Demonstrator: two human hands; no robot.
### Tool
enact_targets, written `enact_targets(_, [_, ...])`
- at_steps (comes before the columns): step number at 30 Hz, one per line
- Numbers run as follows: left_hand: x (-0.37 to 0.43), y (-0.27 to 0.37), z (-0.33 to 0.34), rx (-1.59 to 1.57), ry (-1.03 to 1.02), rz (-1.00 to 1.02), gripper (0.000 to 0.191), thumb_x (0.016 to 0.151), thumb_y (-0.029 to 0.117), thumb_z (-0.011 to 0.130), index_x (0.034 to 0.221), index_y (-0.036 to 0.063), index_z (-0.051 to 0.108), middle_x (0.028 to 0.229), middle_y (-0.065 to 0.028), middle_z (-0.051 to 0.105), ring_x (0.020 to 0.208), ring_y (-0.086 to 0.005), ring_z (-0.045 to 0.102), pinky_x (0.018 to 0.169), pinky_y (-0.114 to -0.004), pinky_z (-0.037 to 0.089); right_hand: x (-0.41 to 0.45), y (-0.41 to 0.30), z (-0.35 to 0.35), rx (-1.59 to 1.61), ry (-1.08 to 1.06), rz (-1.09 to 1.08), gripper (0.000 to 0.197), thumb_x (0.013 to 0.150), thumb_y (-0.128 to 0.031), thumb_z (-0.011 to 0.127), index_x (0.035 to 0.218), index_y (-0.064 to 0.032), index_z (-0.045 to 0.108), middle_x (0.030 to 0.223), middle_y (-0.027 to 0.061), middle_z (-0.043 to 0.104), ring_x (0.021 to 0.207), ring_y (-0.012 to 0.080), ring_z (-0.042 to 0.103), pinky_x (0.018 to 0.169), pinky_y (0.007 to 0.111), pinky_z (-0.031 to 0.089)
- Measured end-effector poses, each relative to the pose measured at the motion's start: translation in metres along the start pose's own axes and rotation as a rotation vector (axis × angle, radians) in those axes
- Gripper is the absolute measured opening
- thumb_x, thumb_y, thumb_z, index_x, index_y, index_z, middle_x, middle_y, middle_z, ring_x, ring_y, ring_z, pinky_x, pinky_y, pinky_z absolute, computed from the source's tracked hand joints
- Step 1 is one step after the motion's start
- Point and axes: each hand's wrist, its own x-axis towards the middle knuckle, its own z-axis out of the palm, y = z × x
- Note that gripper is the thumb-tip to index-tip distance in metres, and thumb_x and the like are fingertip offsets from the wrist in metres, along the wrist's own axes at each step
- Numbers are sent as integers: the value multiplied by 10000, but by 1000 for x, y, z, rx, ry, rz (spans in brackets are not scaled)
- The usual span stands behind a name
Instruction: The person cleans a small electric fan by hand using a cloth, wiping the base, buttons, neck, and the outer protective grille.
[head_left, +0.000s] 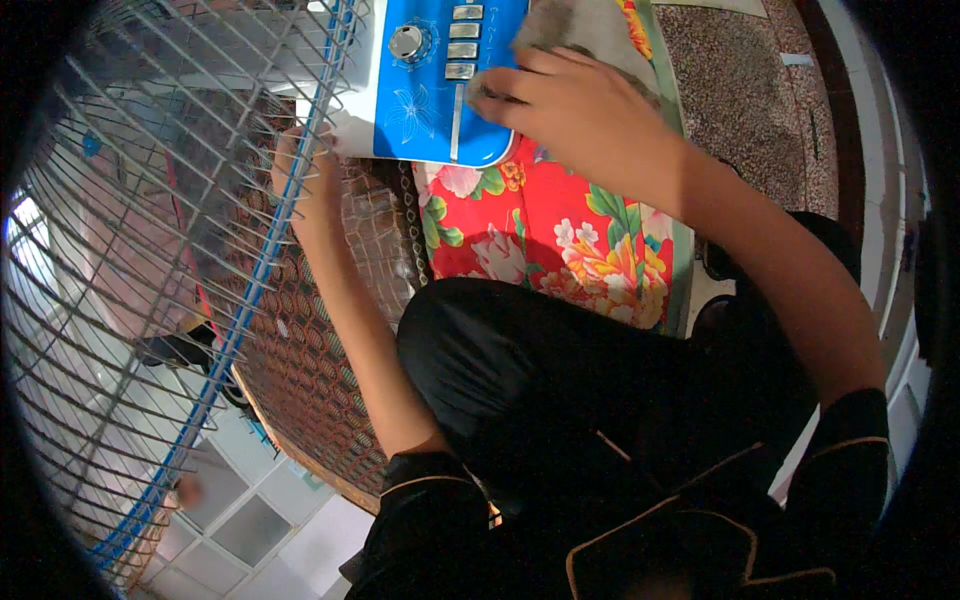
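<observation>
An electric fan lies before me. Its blue control panel (412, 112) has a round timer knob (409, 43), a column of silver push buttons (463, 50) and a printed flower. My right hand (577, 101), somewhat blurred, is at the panel's right edge with a greyish cloth (551, 30) bunched in its fingers. My left hand (309, 172) grips the lower left corner of the white fan base (352, 127), its fingers partly hidden behind the fan's wire guard (225, 157).
A red floral cloth (540, 232) lies under the panel, beside a brown patterned mat (300, 360) and clear plastic wrapping (379, 232). Speckled stone flooring (742, 90) is at the right, tiles (251, 529) at lower left. My black-clad knee (480, 352) is close by.
</observation>
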Motion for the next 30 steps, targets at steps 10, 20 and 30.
enact_targets(10, [-15, 4, 39, -34, -3, -72, 876, 909, 548, 639, 1490, -45, 358, 1376, -295, 520, 1291, -349, 522, 1056, -427, 404, 25, 0, 43, 119, 101, 45, 230, 826, -96, 600, 1040, -96, 684, 1197, 62, 642, 1099, 258, 631, 946, 362, 531])
enact_targets(20, [-1, -38, 21, 261, 64, 409, 578, 1053, 434, 414, 1329, -70, 464, 1254, -287, 583, 1221, -359, 546, 1054, -422, 398, 10, -3, 17, 135, 38, 57, 242, 835, -91, 579, 1037, -55, 708, 1212, 74, 632, 1045, 265, 652, 901, 389, 562])
enact_targets(30, [-23, 27, 19, -46, -183, -166, 972, 980, 619, 452, 1548, -92, 111, 1639, -265, 90, 1530, -335, 123, 1224, -389, 118, -11, -4, 4, 198, -7, 43, 245, 858, -87, 560, 1075, -58, 671, 1121, 49, 632, 1021, 260, 633, 903, 381, 546])
